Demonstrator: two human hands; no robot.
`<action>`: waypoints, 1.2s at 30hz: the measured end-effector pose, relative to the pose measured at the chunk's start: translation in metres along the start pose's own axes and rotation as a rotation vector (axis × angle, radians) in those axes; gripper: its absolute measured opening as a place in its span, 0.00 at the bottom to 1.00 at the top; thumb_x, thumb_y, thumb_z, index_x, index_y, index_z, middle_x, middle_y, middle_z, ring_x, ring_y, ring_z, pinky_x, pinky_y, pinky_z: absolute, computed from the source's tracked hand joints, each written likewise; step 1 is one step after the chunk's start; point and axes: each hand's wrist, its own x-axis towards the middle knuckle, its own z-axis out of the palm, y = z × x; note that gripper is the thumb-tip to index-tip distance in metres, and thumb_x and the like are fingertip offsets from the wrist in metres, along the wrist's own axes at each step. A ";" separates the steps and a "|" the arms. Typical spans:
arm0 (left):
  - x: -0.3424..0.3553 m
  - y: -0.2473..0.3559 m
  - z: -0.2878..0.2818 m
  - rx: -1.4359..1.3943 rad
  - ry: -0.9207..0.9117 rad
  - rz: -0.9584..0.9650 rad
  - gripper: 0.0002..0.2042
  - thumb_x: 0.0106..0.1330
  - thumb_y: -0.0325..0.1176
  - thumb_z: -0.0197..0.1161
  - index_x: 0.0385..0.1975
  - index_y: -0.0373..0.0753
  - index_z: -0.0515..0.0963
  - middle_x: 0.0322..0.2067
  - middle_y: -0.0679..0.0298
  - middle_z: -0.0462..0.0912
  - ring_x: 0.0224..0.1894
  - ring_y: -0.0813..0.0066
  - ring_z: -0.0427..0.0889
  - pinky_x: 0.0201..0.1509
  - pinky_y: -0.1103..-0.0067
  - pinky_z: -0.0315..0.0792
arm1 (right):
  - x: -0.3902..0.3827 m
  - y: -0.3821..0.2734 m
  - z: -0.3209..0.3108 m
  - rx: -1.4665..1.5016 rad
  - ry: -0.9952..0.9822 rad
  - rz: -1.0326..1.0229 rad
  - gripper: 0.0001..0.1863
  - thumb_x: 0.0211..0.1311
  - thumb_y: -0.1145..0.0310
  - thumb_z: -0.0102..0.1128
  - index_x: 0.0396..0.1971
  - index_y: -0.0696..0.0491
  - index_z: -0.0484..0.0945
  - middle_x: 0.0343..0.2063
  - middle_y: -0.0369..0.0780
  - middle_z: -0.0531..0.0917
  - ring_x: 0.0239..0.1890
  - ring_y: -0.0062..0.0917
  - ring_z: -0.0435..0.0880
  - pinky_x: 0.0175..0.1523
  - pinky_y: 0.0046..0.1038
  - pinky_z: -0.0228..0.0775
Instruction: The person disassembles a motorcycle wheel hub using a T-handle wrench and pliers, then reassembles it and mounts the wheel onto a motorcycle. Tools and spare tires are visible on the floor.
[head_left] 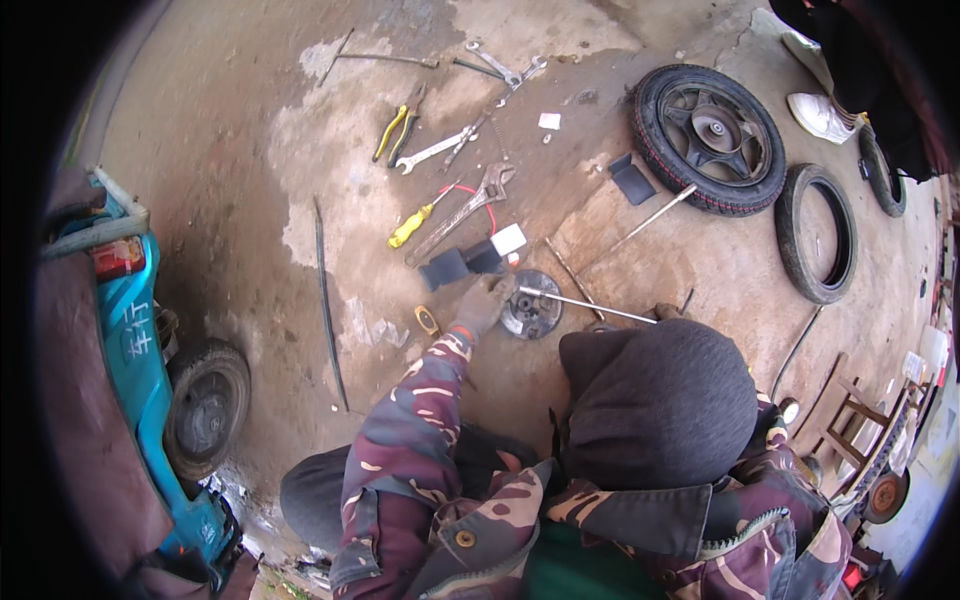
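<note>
My left hand, in a greyish glove, is closed at the left edge of a round grey metal plate lying on the ground. A long, thin metal rod reaches from the top of this plate toward my right hand. That hand is mostly hidden behind my dark grey knee and appears closed round the rod's far end. Just beyond my left hand lie a dark open box and a small white box. A yellow-and-black tape measure rests left of my left wrist.
Pliers, a spanner, an adjustable wrench and a yellow screwdriver lie farther off. A tyred wheel and a loose tyre lie right. At left stands a blue vehicle; a person's white shoe shows top right.
</note>
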 end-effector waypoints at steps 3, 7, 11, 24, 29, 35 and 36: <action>0.004 0.003 0.005 0.179 -0.011 0.042 0.33 0.78 0.62 0.55 0.60 0.32 0.81 0.56 0.39 0.85 0.61 0.42 0.82 0.67 0.62 0.73 | 0.001 0.003 -0.005 -0.029 0.001 -0.032 0.19 0.77 0.57 0.57 0.37 0.57 0.89 0.29 0.37 0.87 0.33 0.24 0.84 0.41 0.32 0.75; 0.014 0.000 -0.006 0.126 -0.204 0.100 0.37 0.77 0.64 0.55 0.62 0.30 0.80 0.57 0.41 0.85 0.59 0.46 0.83 0.64 0.64 0.75 | -0.007 0.004 -0.009 -0.065 0.024 -0.038 0.19 0.77 0.57 0.57 0.38 0.57 0.89 0.30 0.37 0.87 0.35 0.24 0.85 0.43 0.32 0.76; 0.017 -0.005 -0.019 0.309 -0.272 0.297 0.37 0.78 0.62 0.56 0.66 0.29 0.77 0.60 0.42 0.82 0.62 0.49 0.82 0.68 0.66 0.74 | -0.017 -0.006 -0.006 -0.117 0.021 -0.171 0.20 0.77 0.58 0.55 0.38 0.58 0.89 0.30 0.37 0.88 0.35 0.24 0.84 0.42 0.33 0.75; -0.010 0.055 -0.032 -0.328 -0.353 0.123 0.36 0.71 0.51 0.73 0.68 0.29 0.70 0.57 0.57 0.83 0.58 0.72 0.81 0.64 0.75 0.74 | -0.015 -0.055 0.027 0.040 -0.081 -0.256 0.22 0.81 0.54 0.51 0.38 0.56 0.87 0.20 0.32 0.77 0.23 0.19 0.73 0.31 0.27 0.66; -0.018 0.082 -0.022 -0.623 -0.444 0.201 0.37 0.72 0.54 0.70 0.69 0.32 0.67 0.51 0.65 0.80 0.51 0.79 0.80 0.60 0.80 0.73 | -0.007 -0.090 0.093 0.110 -0.110 -0.354 0.24 0.82 0.53 0.50 0.50 0.59 0.86 0.29 0.34 0.82 0.31 0.20 0.78 0.37 0.27 0.71; -0.011 0.105 -0.011 -0.633 -0.206 0.276 0.35 0.76 0.53 0.66 0.71 0.31 0.68 0.56 0.61 0.81 0.58 0.73 0.79 0.66 0.76 0.72 | -0.015 -0.118 0.148 0.331 -0.092 -0.480 0.23 0.84 0.58 0.48 0.51 0.63 0.84 0.40 0.42 0.88 0.39 0.24 0.86 0.49 0.26 0.79; -0.011 0.105 -0.008 -0.702 -0.211 0.296 0.34 0.77 0.52 0.64 0.72 0.31 0.67 0.56 0.61 0.80 0.59 0.71 0.79 0.66 0.75 0.71 | -0.015 -0.122 0.149 0.305 -0.067 -0.469 0.23 0.84 0.58 0.47 0.51 0.63 0.84 0.41 0.42 0.88 0.40 0.24 0.86 0.49 0.26 0.79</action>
